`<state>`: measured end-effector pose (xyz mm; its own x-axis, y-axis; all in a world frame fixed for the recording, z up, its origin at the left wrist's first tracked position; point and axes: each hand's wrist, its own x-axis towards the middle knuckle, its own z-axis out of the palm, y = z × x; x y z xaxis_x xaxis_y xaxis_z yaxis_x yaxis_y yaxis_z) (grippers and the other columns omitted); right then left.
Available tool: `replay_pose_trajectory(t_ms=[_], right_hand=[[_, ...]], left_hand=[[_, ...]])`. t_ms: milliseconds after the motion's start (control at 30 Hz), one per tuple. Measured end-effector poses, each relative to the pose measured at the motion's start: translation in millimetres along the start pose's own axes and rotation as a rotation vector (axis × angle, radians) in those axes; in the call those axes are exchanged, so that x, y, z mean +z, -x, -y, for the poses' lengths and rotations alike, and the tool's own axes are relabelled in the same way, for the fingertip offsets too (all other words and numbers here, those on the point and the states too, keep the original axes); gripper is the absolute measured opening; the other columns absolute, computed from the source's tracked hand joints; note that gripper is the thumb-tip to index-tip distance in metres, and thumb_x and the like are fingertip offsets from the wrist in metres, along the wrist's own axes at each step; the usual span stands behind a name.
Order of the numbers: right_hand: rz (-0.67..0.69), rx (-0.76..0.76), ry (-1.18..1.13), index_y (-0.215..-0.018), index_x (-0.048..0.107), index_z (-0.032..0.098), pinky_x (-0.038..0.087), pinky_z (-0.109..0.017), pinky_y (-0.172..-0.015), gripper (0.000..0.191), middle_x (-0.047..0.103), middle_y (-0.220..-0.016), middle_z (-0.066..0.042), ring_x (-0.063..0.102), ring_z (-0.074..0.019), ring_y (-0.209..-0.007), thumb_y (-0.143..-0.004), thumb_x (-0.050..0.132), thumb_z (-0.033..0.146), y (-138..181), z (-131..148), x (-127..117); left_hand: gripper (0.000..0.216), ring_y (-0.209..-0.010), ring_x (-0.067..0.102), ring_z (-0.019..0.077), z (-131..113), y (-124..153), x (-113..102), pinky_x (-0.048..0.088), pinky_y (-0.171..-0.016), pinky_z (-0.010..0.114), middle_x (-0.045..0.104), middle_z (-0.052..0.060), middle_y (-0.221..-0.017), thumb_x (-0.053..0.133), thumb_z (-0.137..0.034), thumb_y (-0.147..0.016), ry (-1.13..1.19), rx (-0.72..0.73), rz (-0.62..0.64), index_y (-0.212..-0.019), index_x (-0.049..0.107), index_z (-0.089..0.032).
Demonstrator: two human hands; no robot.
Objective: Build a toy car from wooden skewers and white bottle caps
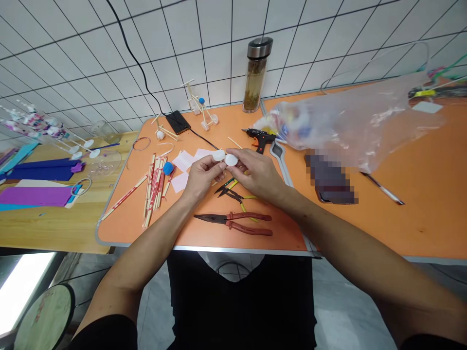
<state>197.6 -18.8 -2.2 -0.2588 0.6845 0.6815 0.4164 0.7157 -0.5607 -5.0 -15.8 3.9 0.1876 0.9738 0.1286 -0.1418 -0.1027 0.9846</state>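
Above the orange table, my left hand (pixel 203 176) pinches a white round cap (pixel 218 155) between thumb and fingers. Close beside it, a second white round cap (pixel 231 160) is gripped by my right hand (pixel 257 171). The two caps are at about the same height; whether they touch or are joined I cannot tell. A thin stick seems to show under the hands, partly hidden. Below my hands lie yellow-handled pliers (pixel 233 195) and red-handled long-nose pliers (pixel 250 223). Wrapped chopsticks (pixel 156 187) and a blue cap (pixel 168 168) are left of my left hand.
Behind my hands are a black glue gun (pixel 261 139), stick frames with white wheels (pixel 199 104) and a tea bottle (pixel 255 78). To the right lie a dark phone (pixel 330 177), a plastic bag (pixel 350 116) and a pen (pixel 383 188). Coloured sheets (pixel 36 196) lie left.
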Motion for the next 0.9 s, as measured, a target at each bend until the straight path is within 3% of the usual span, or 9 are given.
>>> replay_pose_trajectory(t_ms=[100,200,333,467,567,733,900], right_hand=[[0.032,0.166,-0.115,-0.136,0.078,0.021,0.064,-0.04,-0.079,0.034,0.085,-0.112,-0.01,0.077,-0.0241,-0.087,-0.107,0.07,0.035,-0.9,1.1,-9.9],[0.094,0.34,-0.449,-0.145,0.073,0.023,0.066,-0.036,-0.076,0.044,0.084,-0.124,-0.011,0.079,-0.0221,-0.091,-0.111,0.069,0.049,-3.7,2.6,-22.3],[0.156,0.377,-0.67,-0.144,0.073,0.027,0.067,-0.033,-0.08,0.053,0.082,-0.131,-0.01,0.08,-0.022,-0.103,-0.108,0.073,0.066,-8.3,2.0,-33.3],[0.16,0.375,-0.607,-0.137,0.079,0.027,0.066,-0.035,-0.086,0.053,0.08,-0.131,-0.008,0.076,-0.0214,-0.104,-0.104,0.078,0.069,-8.8,-4.8,-35.2],[0.11,0.258,-0.402,-0.139,0.08,0.028,0.065,-0.04,-0.092,0.051,0.078,-0.128,-0.009,0.074,-0.0236,-0.107,-0.104,0.079,0.065,-6.7,-9.4,-33.5],[0.107,0.02,-0.164,-0.143,0.079,0.027,0.064,-0.039,-0.088,0.043,0.077,-0.129,-0.012,0.072,-0.0272,-0.115,-0.111,0.071,0.055,-4.7,-10.1,-27.8],[0.128,0.002,-0.185,-0.141,0.079,0.026,0.065,-0.039,-0.088,0.041,0.078,-0.128,-0.012,0.072,-0.027,-0.115,-0.111,0.072,0.052,-5.1,-7.6,-24.0]], left_hand=[[0.045,-0.06,0.062,0.0103,-0.6,-0.1,-1.6,0.049,-0.059,0.024,0.078,0.002,-0.077,0.102,-0.058,-0.075,-0.046,0.021,-0.043,-0.091,0.086,-0.019],[0.043,-0.06,0.058,0.01,-0.3,-1.1,-4.3,0.044,-0.057,0.025,0.081,0.003,-0.085,0.098,-0.058,-0.078,-0.112,0.047,-0.057,-0.096,0.089,-0.02],[0.042,-0.065,0.051,0.0124,-2.2,-1.2,-6.8,0.041,-0.062,0.029,0.072,0.002,-0.081,0.09,-0.063,-0.088,-0.244,0.175,-0.017,-0.092,0.09,-0.022],[0.037,-0.076,0.056,0.0167,-7.0,0.4,-8.2,0.043,-0.074,0.033,0.062,0.001,-0.077,0.081,-0.059,-0.1,-0.392,0.369,0.002,-0.095,0.091,-0.023],[0.034,-0.076,0.056,0.0174,-9.2,1.7,-9.1,0.042,-0.074,0.034,0.061,0.001,-0.078,0.075,-0.053,-0.106,-0.48,0.447,0.023,-0.106,0.092,-0.024],[0.036,-0.078,0.057,0.0189,-8.1,3.0,-9.4,0.044,-0.074,0.034,0.063,0.002,-0.081,0.07,-0.053,-0.11,-0.557,0.454,0.051,-0.11,0.091,-0.024],[0.04,-0.075,0.055,0.0197,-7.5,3.1,-7.1,0.043,-0.073,0.035,0.062,0.002,-0.078,0.071,-0.058,-0.108,-0.565,0.415,0.064,-0.102,0.09,-0.024]])
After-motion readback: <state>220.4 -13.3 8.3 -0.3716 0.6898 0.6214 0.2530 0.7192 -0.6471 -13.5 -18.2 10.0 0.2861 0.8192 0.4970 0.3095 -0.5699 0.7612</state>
